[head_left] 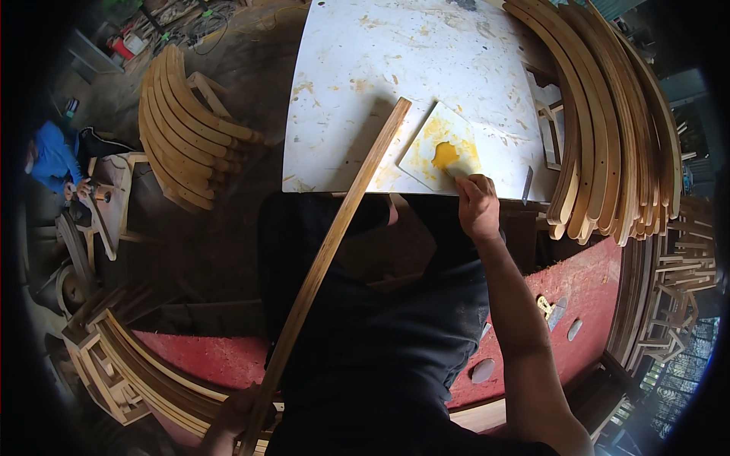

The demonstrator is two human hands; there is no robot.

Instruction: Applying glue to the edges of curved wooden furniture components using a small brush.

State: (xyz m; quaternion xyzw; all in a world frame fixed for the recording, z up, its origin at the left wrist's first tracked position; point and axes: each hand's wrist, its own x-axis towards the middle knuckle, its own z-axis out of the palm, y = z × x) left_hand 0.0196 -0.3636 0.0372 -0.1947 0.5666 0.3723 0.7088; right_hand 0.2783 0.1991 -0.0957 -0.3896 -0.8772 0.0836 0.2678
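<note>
My left hand (pixel 232 418) grips the near end of a long, slightly curved wooden slat (pixel 334 235). The slat runs up and away, and its far end rests on the white worktable (pixel 365 61). My right hand (pixel 477 204) reaches to a small pale tile (pixel 426 144) at the table's front edge. It holds a small flat scraper (pixel 458 172) that touches a blob of yellow filler (pixel 444 154) on the tile. Most of the tool is hidden by my fingers.
A thick stack of curved wooden slats (pixel 608 129) lies at the table's right. Another stack (pixel 186 121) sits on a frame to the left. More curved pieces (pixel 137 357) lie at lower left. A person in blue (pixel 53 159) works at far left. A red surface (pixel 578 289) is below.
</note>
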